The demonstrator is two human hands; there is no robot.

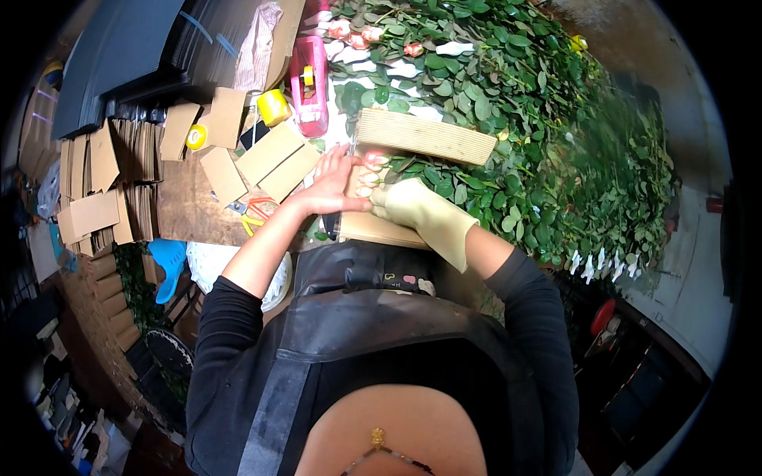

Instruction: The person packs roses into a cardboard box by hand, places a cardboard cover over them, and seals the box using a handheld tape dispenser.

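Two hands on rose bunch in corrugated cardboard wrap: bare left hand grip spread flat on the heads, gloved right hand grip half-closed at bunch. Risk: hard press bruises buds; thorns under bare palm.

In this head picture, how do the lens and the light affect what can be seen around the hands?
Head view: fisheye bends edges near the rim, corners black; daylight is even on the cardboard sheet and leaves; left hand and gloved right hand are fairly sharp; the lower left is dim.
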